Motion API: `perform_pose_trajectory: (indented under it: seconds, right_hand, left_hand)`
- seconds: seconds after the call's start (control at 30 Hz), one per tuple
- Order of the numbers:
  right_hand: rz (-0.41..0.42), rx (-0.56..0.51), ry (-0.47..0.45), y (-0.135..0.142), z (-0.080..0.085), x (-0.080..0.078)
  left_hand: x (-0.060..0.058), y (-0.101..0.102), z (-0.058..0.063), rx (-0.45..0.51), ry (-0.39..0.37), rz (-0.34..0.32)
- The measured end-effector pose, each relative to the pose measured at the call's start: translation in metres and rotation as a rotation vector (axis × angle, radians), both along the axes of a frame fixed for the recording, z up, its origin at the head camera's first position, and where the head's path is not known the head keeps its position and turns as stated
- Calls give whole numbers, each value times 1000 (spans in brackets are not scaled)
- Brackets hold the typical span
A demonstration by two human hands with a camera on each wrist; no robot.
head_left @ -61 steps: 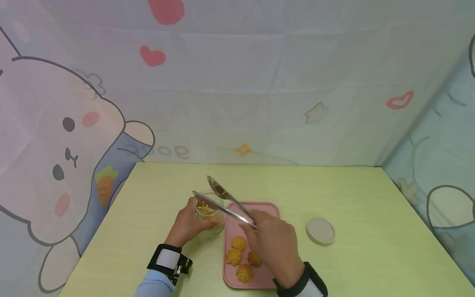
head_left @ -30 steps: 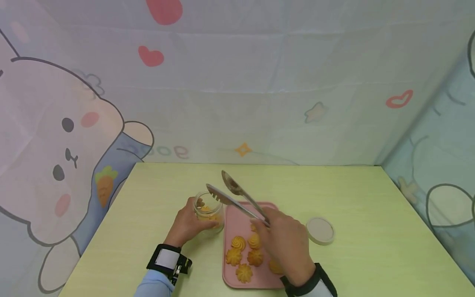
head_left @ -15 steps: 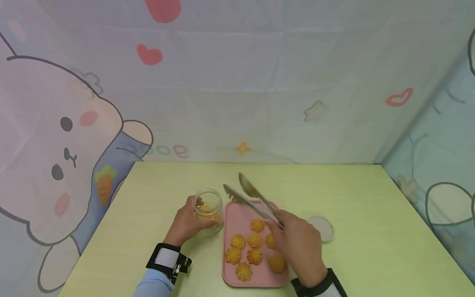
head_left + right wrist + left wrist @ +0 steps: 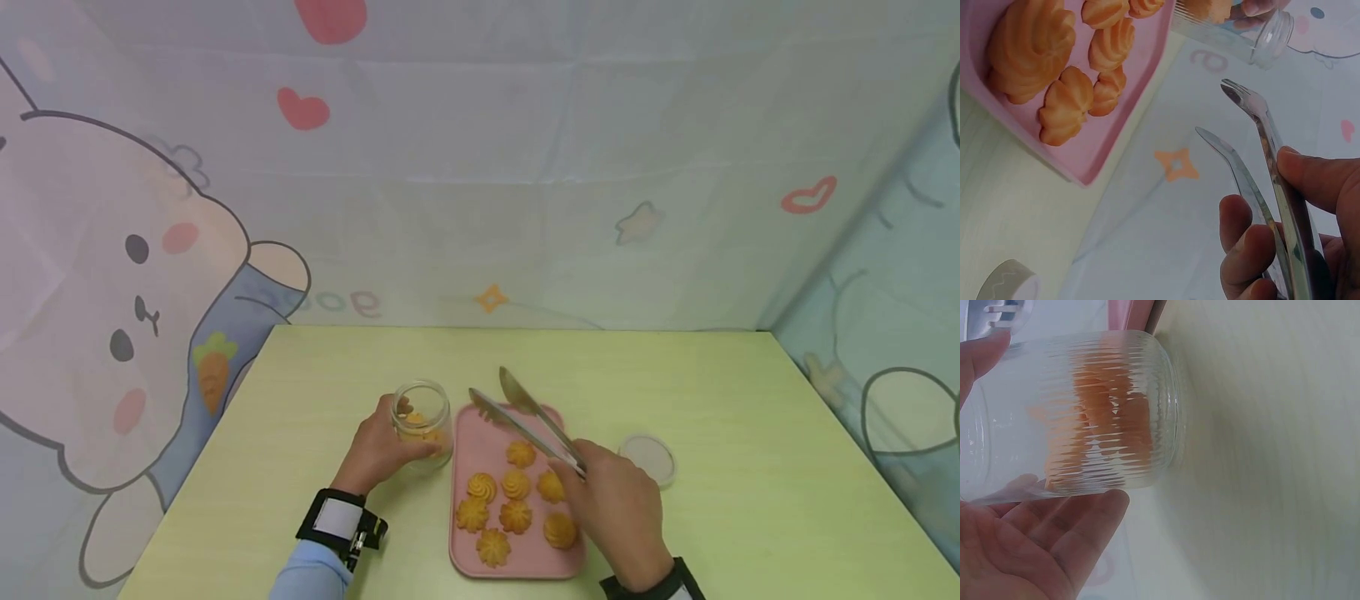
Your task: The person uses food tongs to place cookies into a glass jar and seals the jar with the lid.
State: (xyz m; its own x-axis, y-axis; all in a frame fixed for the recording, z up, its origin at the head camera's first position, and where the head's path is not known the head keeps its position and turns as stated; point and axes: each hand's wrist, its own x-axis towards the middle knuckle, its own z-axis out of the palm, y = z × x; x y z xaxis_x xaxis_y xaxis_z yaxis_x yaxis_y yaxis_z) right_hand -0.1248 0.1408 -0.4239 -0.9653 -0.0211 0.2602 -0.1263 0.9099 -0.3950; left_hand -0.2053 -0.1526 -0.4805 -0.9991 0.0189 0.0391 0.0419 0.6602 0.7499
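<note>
My left hand (image 4: 378,450) grips the side of a clear glass jar (image 4: 442,432) standing upright on the table, left of the pink tray. Thumb and fingers lie on opposite sides of the ribbed glass. Golden cookies (image 4: 1104,412) fill the lower part of the jar. Metal tongs (image 4: 527,431) are in my right hand (image 4: 618,508), pinched between thumb and fingers. Their two tips stand apart with nothing between them, over the far end of the pink tray (image 4: 476,442). Several swirled butter cookies (image 4: 515,517) lie on that tray, mostly in its near part.
A round pale lid (image 4: 648,458) lies on the table (image 4: 750,517) right of the tray, partly behind my right hand. A printed cloth backdrop (image 4: 570,192) rises along the table's far edge and both sides.
My right hand has moved right and toward me with the tongs, from over the jar to over the tray. More cookies on the tray now show. My left hand keeps its grip on the jar.
</note>
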Motion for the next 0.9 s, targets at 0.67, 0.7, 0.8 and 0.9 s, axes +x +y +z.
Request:
perform_pose_trajectory:
  seconds: [0.67, 0.7, 0.8, 0.9]
  right_hand:
    - [-34, 41, -127, 17, -19, 8]
    - [-33, 42, -132, 17, -20, 8]
    - [-33, 52, -153, 18, -22, 9]
    - [-39, 52, -195, 19, -26, 8]
  left_hand:
    - [-2, -1, -3, 2, 5, 0]
    - [-2, -1, -3, 2, 5, 0]
    - [-1, -1, -2, 2, 6, 3]
    - [0, 0, -1, 8, 6, 4]
